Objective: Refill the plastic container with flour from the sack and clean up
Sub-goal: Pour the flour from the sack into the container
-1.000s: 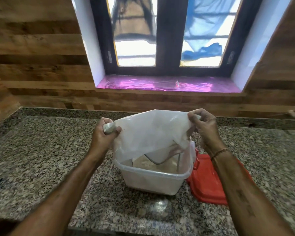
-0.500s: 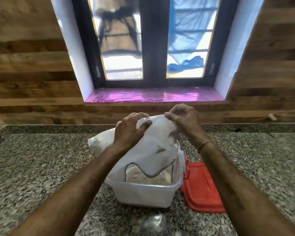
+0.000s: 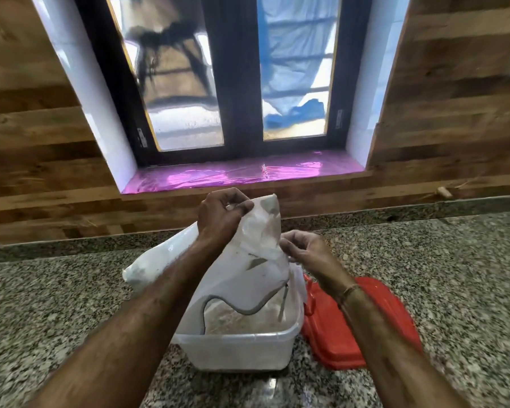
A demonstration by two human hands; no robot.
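Crumpled flour sack held over the plastic container

Both hands, left hand (image 3: 218, 216) and right hand (image 3: 304, 250), pinch the thin white sack (image 3: 248, 260) above the translucent square plastic container (image 3: 239, 346) on the speckled granite bench (image 3: 56, 295); glossy red lid (image 3: 362, 322) beside it.

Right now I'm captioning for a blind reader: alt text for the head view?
Two hands, left and right, pinch a white sack over a clear container of flour on a granite counter. A red lid lies to its right, below a window.
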